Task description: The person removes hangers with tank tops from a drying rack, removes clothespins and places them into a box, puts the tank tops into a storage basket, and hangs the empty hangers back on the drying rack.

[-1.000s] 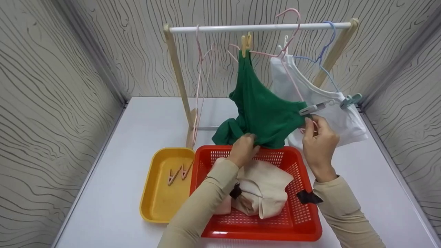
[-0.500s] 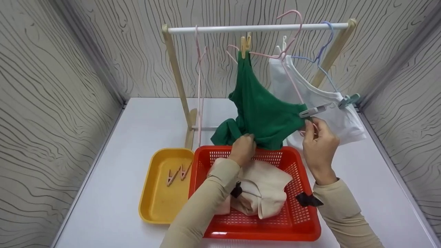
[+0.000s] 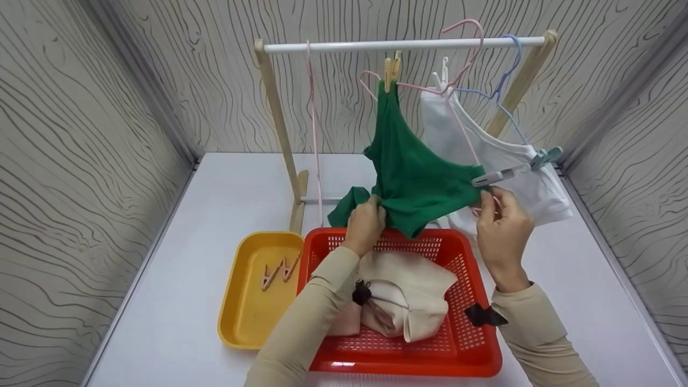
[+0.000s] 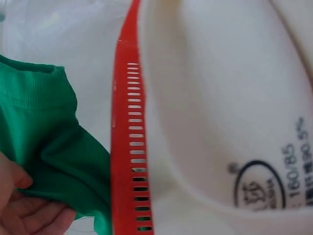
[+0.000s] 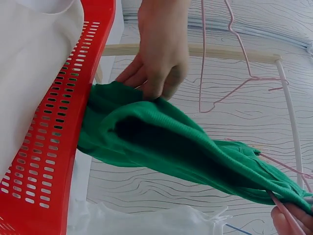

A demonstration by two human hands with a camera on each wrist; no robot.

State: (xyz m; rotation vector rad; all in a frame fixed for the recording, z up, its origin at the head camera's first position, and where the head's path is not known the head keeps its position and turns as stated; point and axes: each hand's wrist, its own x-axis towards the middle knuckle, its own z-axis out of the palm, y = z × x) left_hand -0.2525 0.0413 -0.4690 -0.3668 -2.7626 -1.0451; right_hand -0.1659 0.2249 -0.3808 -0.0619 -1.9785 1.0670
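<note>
A green sleeveless top (image 3: pixel 414 177) hangs from a pink hanger (image 3: pixel 463 121) in the head view. At its upper corner a yellow clothespin (image 3: pixel 391 74) is clipped. Another clothespin, light grey (image 3: pixel 493 176), sits at the right shoulder. My left hand (image 3: pixel 366 223) pinches the top's lower edge; in the right wrist view that hand (image 5: pixel 164 54) grips cloth beside a gaping opening. Just under the grey clothespin, my right hand (image 3: pixel 504 234) holds the hanger's lower end, thumb and finger pinched. In the left wrist view the green top (image 4: pixel 54 142) lies behind the basket rim.
A red basket (image 3: pixel 408 368) with cream garments (image 3: pixel 414 274) stands below. Left of it, a yellow tray (image 3: pixel 244 322) holds two pink clothespins (image 3: pixel 271 274). The rack's white bar (image 3: pixel 349 47) carries another pink hanger (image 3: pixel 316 134) and a blue hanger (image 3: pixel 502 83) with a white top (image 3: pixel 473 129).
My left hand has moved left and slightly up, drawing the green top's lower edge along. The hanger, the top and my right hand have shifted slightly to the right.
</note>
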